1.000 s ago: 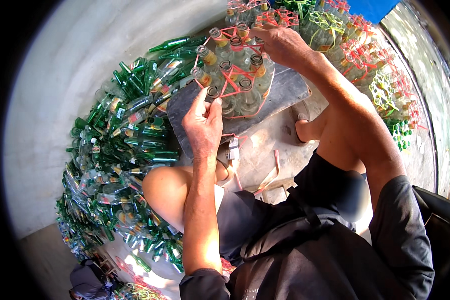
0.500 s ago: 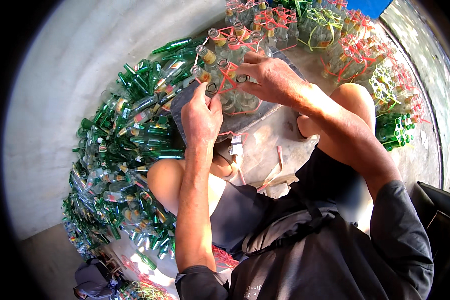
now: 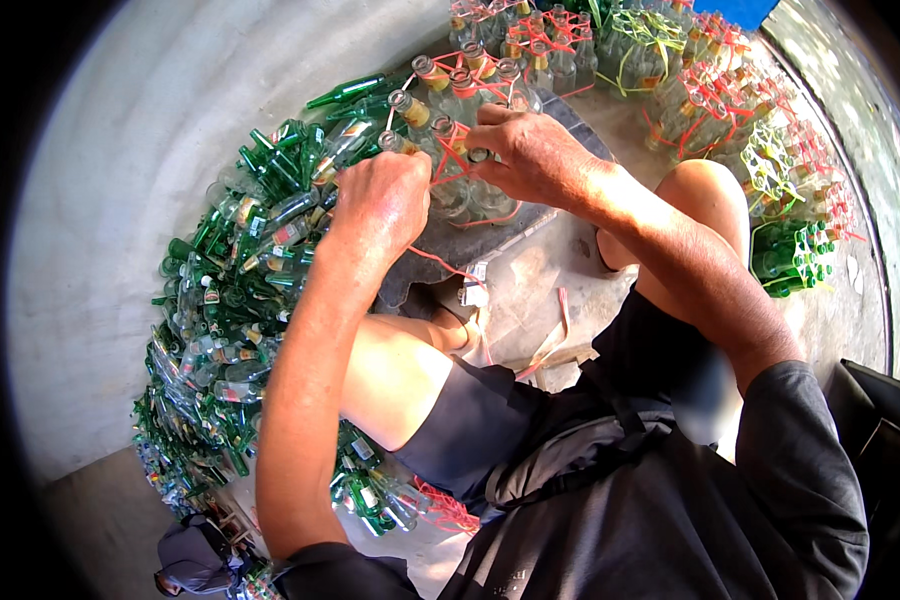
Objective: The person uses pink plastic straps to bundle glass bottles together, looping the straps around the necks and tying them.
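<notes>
A cluster of clear glass bottles (image 3: 417, 110) stands upright on a dark round board (image 3: 530, 222), with red plastic twine (image 3: 452, 150) looped between the necks. My left hand (image 3: 382, 200) is closed in a fist at the cluster's near left side. Red twine runs from that fist to the necks, and a loose length hangs below it. At the near right my right hand (image 3: 535, 155) has its thumb and curled fingers round the neck of one clear bottle (image 3: 478, 156). Its other fingers bend over the necks behind, and their tips are partly hidden.
A large heap of green and clear bottles (image 3: 235, 270) lies along the pale wall on the left. More bundles tied with red and yellow-green twine (image 3: 705, 110) stand at the far right. My knees flank the board. A small white box (image 3: 475, 285) lies below it.
My left hand has pulled left and toward me, its fingers now closed and turned down, drawing red twine along. The right hand has shifted slightly left and stays at the bottle necks.
</notes>
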Demonstrator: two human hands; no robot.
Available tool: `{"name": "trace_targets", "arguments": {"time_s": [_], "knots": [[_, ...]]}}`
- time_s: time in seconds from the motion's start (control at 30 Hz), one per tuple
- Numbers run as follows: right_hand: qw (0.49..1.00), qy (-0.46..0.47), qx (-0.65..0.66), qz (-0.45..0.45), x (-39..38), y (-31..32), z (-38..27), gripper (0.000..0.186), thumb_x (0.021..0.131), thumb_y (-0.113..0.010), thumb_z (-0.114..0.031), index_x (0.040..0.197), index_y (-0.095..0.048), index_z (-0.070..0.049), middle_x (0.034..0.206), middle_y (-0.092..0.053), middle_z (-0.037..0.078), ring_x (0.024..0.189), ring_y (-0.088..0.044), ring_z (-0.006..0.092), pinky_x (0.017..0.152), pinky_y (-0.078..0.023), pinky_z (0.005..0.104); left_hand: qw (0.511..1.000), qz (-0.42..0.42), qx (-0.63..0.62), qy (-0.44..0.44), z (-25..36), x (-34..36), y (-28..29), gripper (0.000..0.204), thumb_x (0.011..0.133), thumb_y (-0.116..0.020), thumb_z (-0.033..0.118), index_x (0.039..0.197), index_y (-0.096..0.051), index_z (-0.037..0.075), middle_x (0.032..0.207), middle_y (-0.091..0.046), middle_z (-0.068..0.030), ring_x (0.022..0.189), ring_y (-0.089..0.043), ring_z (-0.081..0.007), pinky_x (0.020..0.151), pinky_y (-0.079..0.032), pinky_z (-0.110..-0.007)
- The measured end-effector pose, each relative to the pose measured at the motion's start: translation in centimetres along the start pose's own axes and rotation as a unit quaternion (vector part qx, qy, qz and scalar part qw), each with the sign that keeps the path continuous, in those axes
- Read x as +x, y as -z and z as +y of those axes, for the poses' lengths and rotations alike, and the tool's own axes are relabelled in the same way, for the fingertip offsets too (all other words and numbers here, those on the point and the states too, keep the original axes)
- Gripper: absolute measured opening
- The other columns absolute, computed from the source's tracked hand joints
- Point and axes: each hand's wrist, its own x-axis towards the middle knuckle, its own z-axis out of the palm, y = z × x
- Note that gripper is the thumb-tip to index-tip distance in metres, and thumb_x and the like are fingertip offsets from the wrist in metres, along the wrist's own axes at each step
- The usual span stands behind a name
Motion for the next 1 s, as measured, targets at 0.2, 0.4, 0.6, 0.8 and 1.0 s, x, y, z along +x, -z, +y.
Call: {"name": "trace_targets", "arguments": {"time_s": [0.2, 0.4, 0.6, 0.8, 1.0], "knots": [[1.000, -0.023, -0.014, -0.009, -0.3, 0.0, 0.7, 0.032, 0.085, -0.072, -0.015, 0.116, -0.069, -0.010, 0.100, -0.063, 0.014, 0.089, -0.068, 0.0405, 0.071, -0.057, 0.0487, 0.987, 0.034, 0.064, -0.141, -1.1, 2.1, 0.3, 0.008, 0.087, -0.067, 0.010, 0.084, -0.061, 0.006, 0.075, -0.065, -0.0196, 0.076, -0.068, -0.0448, 0.070, -0.054, -0.055], [0.994, 0.034, -0.073, 0.068, 0.0, -3.1, 1.5, 0.021, 0.082, -0.070, -0.020, 0.098, -0.066, -0.007, 0.092, -0.065, 0.012, 0.071, -0.071, 0.0353, 0.061, -0.058, 0.0488, 0.986, 0.047, 0.046, -0.156, -2.3, 3.0, 0.1, 0.009, 0.083, -0.063, 0.008, 0.077, -0.070, 0.005, 0.081, -0.071, -0.0214, 0.080, -0.071, -0.0423, 0.071, -0.055, -0.054], [0.997, -0.034, -0.057, 0.031, -0.2, -0.5, -0.4, 0.024, 0.076, -0.075, -0.016, 0.094, -0.062, -0.007, 0.099, -0.060, 0.012, 0.085, -0.068, 0.0366, 0.070, -0.057, 0.0478, 0.990, -0.082, 0.042, -0.102, -2.6, 6.6, 0.4, 0.019, 0.080, -0.073, 0.018, 0.068, -0.074, 0.002, 0.077, -0.071, -0.0247, 0.079, -0.072, -0.0449, 0.076, -0.057, -0.055], [0.997, 0.000, -0.057, 0.050, 0.1, -0.8, -0.5, 0.018, 0.086, -0.066, -0.020, 0.099, -0.068, -0.007, 0.097, -0.061, 0.012, 0.077, -0.068, 0.0357, 0.066, -0.055, 0.0506, 0.992, -0.103, -0.060, -0.048, -3.1, 7.3, 1.9, 0.017, 0.077, -0.074, 0.018, 0.069, -0.072, 0.002, 0.071, -0.066, -0.0239, 0.072, -0.070, -0.0426, 0.070, -0.056, -0.052], [0.994, 0.023, -0.057, 0.095, 0.8, -2.4, 0.0, 0.018, 0.092, -0.067, -0.024, 0.100, -0.068, -0.008, 0.090, -0.063, 0.015, 0.072, -0.068, 0.0376, 0.061, -0.055, 0.0492, 0.968, -0.156, -0.196, 0.003, -5.4, 7.6, 1.4, 0.019, 0.075, -0.066, 0.012, 0.062, -0.061, -0.001, 0.058, -0.049, -0.0196, 0.051, -0.051, -0.0235, 0.055, -0.045, -0.044]]}}
